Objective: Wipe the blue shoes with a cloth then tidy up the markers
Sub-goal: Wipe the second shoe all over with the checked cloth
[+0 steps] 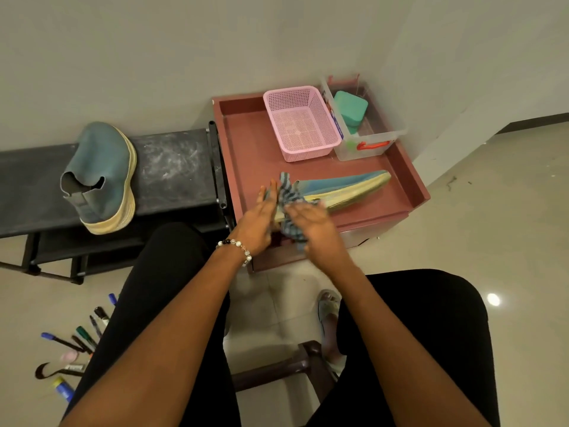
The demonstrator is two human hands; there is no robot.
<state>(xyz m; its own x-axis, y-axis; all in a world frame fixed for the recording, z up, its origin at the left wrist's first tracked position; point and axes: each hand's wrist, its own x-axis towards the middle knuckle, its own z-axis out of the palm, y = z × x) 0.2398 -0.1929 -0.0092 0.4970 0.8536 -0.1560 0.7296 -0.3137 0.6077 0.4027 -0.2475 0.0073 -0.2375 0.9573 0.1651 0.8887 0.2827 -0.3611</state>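
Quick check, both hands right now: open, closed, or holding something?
Left hand: open, fingers straight, against the heel of the blue shoe.
Right hand: pressing the checked cloth on the shoe; grip cannot be told.

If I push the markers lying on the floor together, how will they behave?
The markers look round and slim, so they would probably roll on the glossy floor tiles. They lie loosely fanned, pointing different ways, so a push may scatter them. They seem stiff and light.
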